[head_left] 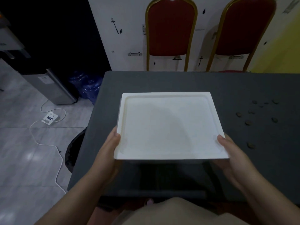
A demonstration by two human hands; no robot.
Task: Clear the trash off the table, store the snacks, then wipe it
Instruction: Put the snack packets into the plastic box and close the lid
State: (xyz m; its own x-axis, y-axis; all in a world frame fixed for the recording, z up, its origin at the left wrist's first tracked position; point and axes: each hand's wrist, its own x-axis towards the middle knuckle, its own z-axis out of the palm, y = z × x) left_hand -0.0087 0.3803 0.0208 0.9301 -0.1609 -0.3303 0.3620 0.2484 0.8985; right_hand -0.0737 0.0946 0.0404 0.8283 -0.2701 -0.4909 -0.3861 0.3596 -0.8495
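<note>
I hold an empty white rectangular tray (168, 124) above the dark grey table (178, 82), roughly level. My left hand (108, 148) grips its near-left corner, thumb on the rim. At the near-right corner my right hand (232, 153) holds it the same way. Several small brown scraps or nuts (247, 122) lie scattered on the tabletop to the right of the tray. The table beneath the tray is hidden.
Two red chairs with gold frames (170, 30) stand behind the table's far edge. On the floor left are a black bin or bag (73, 150), a white power strip with cable (50, 118), blue water bottles (87, 88) and a grey dispenser (53, 88).
</note>
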